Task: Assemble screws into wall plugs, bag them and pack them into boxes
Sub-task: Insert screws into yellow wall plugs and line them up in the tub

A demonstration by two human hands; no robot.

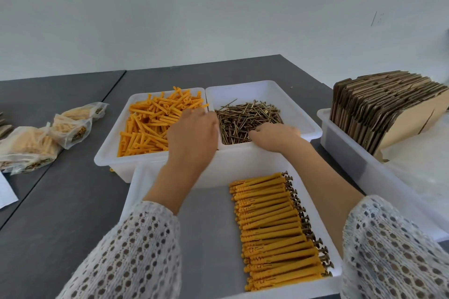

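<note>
Two white plastic bins stand side by side at twelve o'clock on the dark grey tabletop (73,201): the left-hand bin (107,150) holds loose orange plastic wall plugs (148,126), the right-hand bin (308,121) a heap of brass-coloured screws (243,116). The left hand (192,133) reaches over the plugs, its fingertips hidden behind its back, so its grip cannot be told. The right hand (274,135) lies on the screws with fingers curled down into the heap; whether it pinches one is hidden. At six o'clock a nearer white tray (136,192) carries a neat row of assembled plugs with screw heads (274,226) showing. Filled clear bags (48,138) lie at nine o'clock, partly cut off. Flattened brown cardboard boxes (379,107) stand in a bin at two o'clock.
</note>
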